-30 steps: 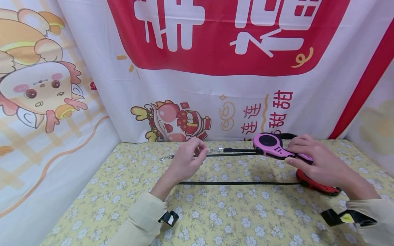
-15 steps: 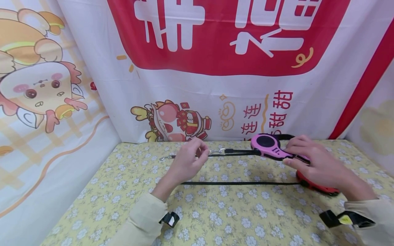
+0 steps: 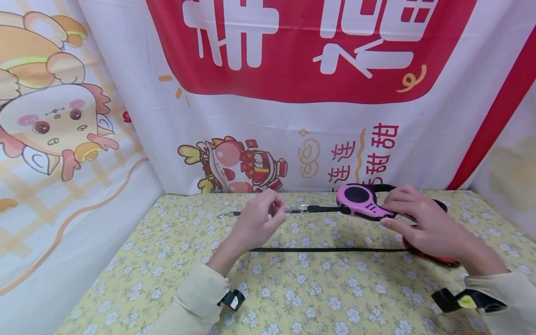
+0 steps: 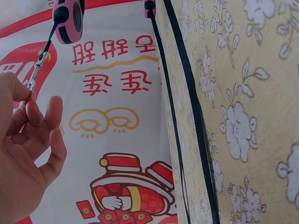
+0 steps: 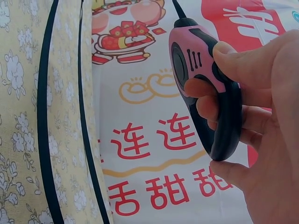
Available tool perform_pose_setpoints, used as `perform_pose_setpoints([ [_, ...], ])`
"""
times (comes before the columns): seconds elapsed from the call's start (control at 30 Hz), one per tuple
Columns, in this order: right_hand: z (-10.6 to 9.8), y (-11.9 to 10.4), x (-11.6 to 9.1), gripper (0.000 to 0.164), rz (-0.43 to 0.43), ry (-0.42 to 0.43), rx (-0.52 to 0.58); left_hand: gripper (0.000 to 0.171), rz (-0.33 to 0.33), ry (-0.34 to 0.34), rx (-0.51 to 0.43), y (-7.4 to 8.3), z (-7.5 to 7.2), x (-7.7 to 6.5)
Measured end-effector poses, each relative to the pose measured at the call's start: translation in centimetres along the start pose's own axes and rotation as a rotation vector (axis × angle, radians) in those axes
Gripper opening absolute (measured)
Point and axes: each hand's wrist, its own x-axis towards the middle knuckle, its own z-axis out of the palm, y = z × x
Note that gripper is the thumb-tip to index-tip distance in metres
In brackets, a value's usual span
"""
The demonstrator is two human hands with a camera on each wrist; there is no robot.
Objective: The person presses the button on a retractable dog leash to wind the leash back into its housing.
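My right hand point(image 3: 425, 223) grips the black handle of a pink and black retractable dog leash point(image 3: 356, 200), held above the table. In the right wrist view, fingers curl through the handle loop of the leash point(image 5: 192, 53) and the thumb lies on its casing. A short black strap runs left from the casing to a silver snap hook point(image 3: 303, 208). My left hand point(image 3: 258, 218) pinches the end of that hook; the left wrist view shows the hook point(image 4: 36, 72) between thumb and forefinger, the other fingers loosely bent.
A red and black retractable leash point(image 3: 448, 261) lies partly under my right hand, its black strap point(image 3: 326, 250) stretched left. Another strap ends in a silver clip point(image 3: 224, 215) behind my left hand. A second pink casing point(image 4: 149, 8) shows in the left wrist view. A printed cloth point(image 3: 293, 116) hangs behind.
My right hand and the pink leash have moved left and slightly down, shortening the strap's visible length. My left hand, pinching the hook, has shifted slightly right.
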Motion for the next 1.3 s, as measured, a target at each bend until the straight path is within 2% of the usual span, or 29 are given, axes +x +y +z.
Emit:
perform_pose_setpoints([
  [0.33, 0.3, -0.2, 0.0, 0.027, -0.023, 0.002, 0.002, 0.003, 0.040, -0.006, -0.017, 0.2, 0.2, 0.0],
  [0.77, 0.0, -1.0, 0.1, 0.027, 0.013, -0.047, 0.037, 0.004, 0.088, -0.007, -0.008, 0.7, 0.6, -0.1],
  [1.07, 0.1, -1.4, 0.2, 0.019, -0.021, -0.021, 0.027, 0.004, 0.121, -0.038, 0.000, 0.9, 1.0, -0.1],
  [1.3, 0.1, -1.4, 0.2, 0.020, -0.028, -0.023, 0.031, 0.004, 0.124, -0.047, 0.005, 1.2, 1.0, -0.2],
])
